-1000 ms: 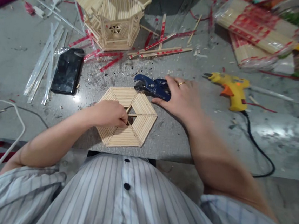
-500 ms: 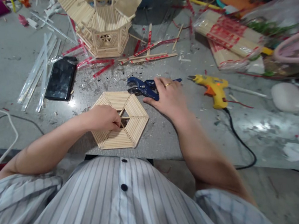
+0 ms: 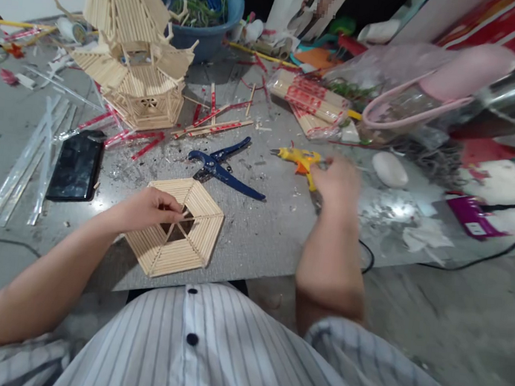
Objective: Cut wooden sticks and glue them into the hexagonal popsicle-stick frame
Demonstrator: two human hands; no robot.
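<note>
One grey speckled table (image 3: 257, 235), gritty with wood chips and red-printed wrappers. Tall pagoda model (image 3: 127, 77) of pale sticks stands far left. Flat hexagon panel (image 3: 201, 212), six wedges of glued sticks around an open centre, lies at the near edge; left hand (image 3: 149, 210) rests on it, fingertips pinched on a thin stick (image 3: 174, 216) across the hole. Black phone (image 3: 75, 166) lies beside it. Blue pliers (image 3: 223, 168) lie between panel and yellow glue gun (image 3: 297, 157). Right hand (image 3: 335, 182), blurred, covers the gun's handle; grip cannot be told.
</note>
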